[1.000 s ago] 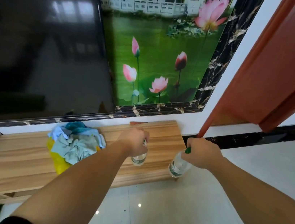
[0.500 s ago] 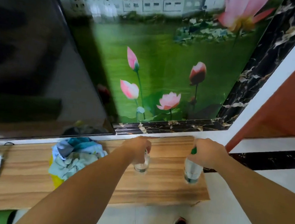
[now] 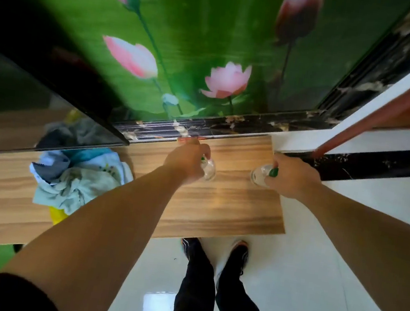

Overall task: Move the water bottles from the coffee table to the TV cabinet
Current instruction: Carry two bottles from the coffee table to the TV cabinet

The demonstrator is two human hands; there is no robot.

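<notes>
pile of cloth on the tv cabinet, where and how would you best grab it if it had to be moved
Probably the bunched top of the pile of cloth, coming straight down from above. It lies crumpled and loose on the TV cabinet, with raised folds the fingers can pinch. Both hands are busy, left hand and right hand each on a bottle.

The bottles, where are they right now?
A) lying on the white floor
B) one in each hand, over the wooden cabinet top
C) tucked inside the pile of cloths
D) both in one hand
B: the left hand grips one clear bottle and the right hand grips the other bottle near its green cap, both above the wooden cabinet top, apart from the pile of cloths.
</notes>
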